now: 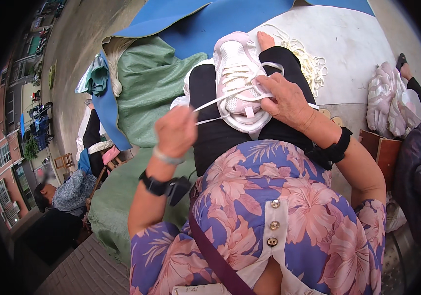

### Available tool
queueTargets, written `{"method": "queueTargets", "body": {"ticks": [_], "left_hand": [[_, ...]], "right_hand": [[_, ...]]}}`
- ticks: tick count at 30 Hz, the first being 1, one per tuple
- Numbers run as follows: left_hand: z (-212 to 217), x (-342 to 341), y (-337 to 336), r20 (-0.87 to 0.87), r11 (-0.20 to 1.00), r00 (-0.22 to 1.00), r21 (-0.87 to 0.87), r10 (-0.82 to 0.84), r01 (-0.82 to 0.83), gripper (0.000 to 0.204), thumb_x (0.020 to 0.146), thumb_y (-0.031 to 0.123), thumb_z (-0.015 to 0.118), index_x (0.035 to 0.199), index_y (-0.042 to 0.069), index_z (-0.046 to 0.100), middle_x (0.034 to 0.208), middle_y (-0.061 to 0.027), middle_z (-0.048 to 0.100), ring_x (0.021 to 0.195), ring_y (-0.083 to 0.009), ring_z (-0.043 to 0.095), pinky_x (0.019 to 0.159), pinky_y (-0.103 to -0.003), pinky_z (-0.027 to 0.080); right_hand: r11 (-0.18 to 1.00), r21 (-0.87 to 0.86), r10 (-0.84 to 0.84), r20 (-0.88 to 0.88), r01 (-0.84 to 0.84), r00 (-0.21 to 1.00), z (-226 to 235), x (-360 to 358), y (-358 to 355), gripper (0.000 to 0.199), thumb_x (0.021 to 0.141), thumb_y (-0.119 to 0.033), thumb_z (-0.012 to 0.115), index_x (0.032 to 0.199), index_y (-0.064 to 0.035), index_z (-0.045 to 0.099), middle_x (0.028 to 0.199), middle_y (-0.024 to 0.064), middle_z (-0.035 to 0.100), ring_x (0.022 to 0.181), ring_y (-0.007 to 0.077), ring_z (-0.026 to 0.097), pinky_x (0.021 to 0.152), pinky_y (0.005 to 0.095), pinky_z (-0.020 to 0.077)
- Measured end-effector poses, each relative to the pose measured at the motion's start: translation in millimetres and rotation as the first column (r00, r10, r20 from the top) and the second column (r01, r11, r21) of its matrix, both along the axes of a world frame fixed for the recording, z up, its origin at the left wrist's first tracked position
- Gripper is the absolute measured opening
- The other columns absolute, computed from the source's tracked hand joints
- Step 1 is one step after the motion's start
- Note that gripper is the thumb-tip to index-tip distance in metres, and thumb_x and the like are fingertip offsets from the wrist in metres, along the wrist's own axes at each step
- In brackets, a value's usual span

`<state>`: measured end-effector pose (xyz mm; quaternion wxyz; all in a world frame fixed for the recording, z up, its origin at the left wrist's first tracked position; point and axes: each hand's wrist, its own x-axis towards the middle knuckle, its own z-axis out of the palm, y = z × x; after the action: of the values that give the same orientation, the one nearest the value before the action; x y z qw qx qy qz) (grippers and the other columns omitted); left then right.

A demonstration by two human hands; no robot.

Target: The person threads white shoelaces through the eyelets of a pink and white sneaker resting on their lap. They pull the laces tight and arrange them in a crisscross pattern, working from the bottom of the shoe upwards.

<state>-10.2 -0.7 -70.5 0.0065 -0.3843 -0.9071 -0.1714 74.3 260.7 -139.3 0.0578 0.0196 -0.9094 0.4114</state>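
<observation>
Atop black trousers [203,101], balancing a pink-and-white shoe [240,61], toe far. With left hand [176,129], fingers closed, clamping white lace [215,101]; with right hand [286,100], apparently pinching it and hiding the shoe's right side. Likely mid-lacing; next, calling for an even, snug pull. Beyond: green tarp [146,88] left, piled laces [313,69] right, blue mat [195,27] farthest.

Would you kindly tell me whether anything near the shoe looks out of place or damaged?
The pile of cream laces beside the person's right knee looks untidy, lying loose and tangled on the white surface. Otherwise nothing stands out: the pink-and-white shoe shows no visible damage.
</observation>
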Motion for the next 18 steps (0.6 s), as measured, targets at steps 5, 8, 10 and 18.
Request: {"method": "queueTargets", "body": {"ticks": [5, 8, 10, 18], "left_hand": [[-32.3, 2.7, -151.1, -0.043, 0.866, 0.908, -0.285, 0.417, -0.411, 0.011, 0.078, 0.013, 0.061, 0.072, 0.005, 0.056, 0.066, -0.015, 0.054, 0.06, -0.0338, 0.054, 0.054, -0.039, 0.041], [-44.4, 4.9, -151.6, 0.054, 0.821, 0.877, -0.385, 0.477, -0.422, 0.011, 0.077, 0.015, 0.063, 0.075, 0.006, 0.058, 0.073, -0.0145, 0.058, 0.066, -0.0333, 0.056, 0.058, -0.039, 0.043], [-40.3, 3.3, -102.8, 0.089, 0.886, 0.921, -0.322, 0.379, -0.334, 0.01, 0.077, 0.015, 0.064, 0.079, 0.006, 0.06, 0.081, -0.0134, 0.061, 0.072, -0.0325, 0.058, 0.063, -0.039, 0.044], [-46.4, -5.6, 21.9, 0.098, 0.974, 0.994, 0.223, -0.054, 0.03, 0.013, 0.082, 0.013, 0.061, 0.09, 0.005, 0.062, 0.085, -0.0096, 0.061, 0.078, -0.0275, 0.056, 0.072, -0.037, 0.042]], "right_hand": [[0.996, -0.025, 0.078, -0.069, -0.08, 0.995, 1.1, 0.4, -0.8, 0.037, 0.075, -0.016, 0.061, 0.109, -0.0064, 0.054, 0.088, 0.0146, 0.053, 0.074, 0.0322, 0.058, 0.064, 0.0377, 0.0483], [0.98, -0.197, 0.013, -0.135, -0.039, 0.991, -3.5, 0.1, 3.2, 0.031, 0.077, -0.016, 0.063, 0.105, -0.004, 0.054, 0.082, 0.013, 0.056, 0.068, 0.0242, 0.059, 0.061, 0.0322, 0.0474], [0.902, -0.41, -0.097, 0.11, 0.134, 0.989, -3.6, -4.0, 6.6, 0.027, 0.079, -0.015, 0.062, 0.102, -0.0027, 0.054, 0.078, 0.0101, 0.056, 0.065, 0.0172, 0.056, 0.06, 0.0285, 0.0459], [0.761, -0.567, -0.063, 0.421, 0.317, 0.905, -3.3, -25.7, 12.2, 0.017, 0.079, -0.015, 0.065, 0.084, -0.0002, 0.059, 0.063, 0.0009, 0.053, 0.059, 0.0072, 0.049, 0.054, 0.0222, 0.0411]]}}
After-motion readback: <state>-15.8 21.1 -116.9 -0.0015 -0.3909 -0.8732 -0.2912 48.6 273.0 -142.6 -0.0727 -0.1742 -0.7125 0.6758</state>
